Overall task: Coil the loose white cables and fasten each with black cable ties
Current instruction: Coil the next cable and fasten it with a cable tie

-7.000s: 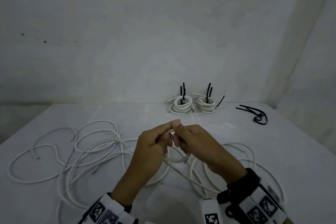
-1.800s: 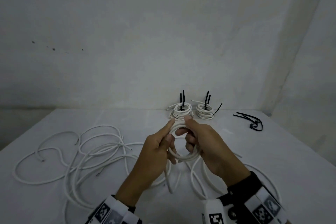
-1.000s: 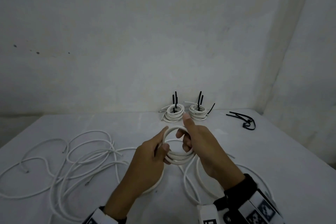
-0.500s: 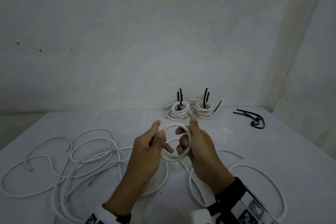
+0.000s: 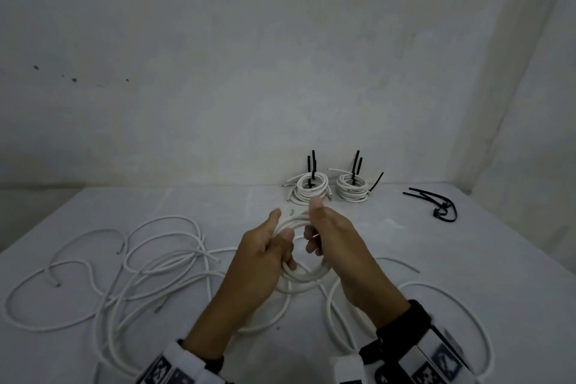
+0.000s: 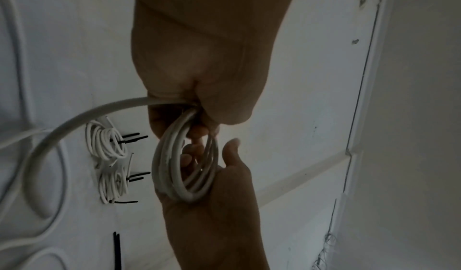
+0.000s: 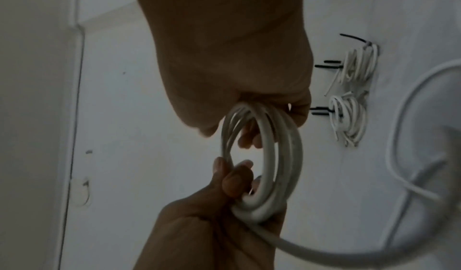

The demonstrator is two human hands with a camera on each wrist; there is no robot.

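Two bare hands hold a half-wound coil (image 5: pixel 299 277) of white cable above the middle of a pale surface (image 5: pixel 467 259). The left hand (image 5: pixel 261 262) is curled around the coil's left side, fingers hooked through the loop and thumb stretched along its upper arc. The right hand (image 5: pixel 339 246) closes on the coil's right side, fingertips inside the ring and thumb raised over the top. The left wrist view shows several turns (image 6: pixel 184 167) packed side by side, running from that grip into the palm of the other hand (image 6: pixel 217 205), with one strand (image 6: pixel 75 120) leaving the fist and curving down toward the surface. In the right wrist view the same ring (image 7: pixel 264 165) hangs between both hands, its free tail (image 7: pixel 324 252) trailing off low and blurred.

Loose cables (image 5: pixel 149 262) sprawl in overlapping loops across the left half of the surface, more cable (image 5: pixel 452 299) arcing toward the right front corner. Near the back edge, against the wall, sit two finished coils, side by side: the left one (image 5: pixel 307 192) and the right one (image 5: pixel 353 188), each bound with black ties whose ends stand upright. A small bunch of spare ties (image 5: pixel 436 203) lies near the back right corner, apart from the coils
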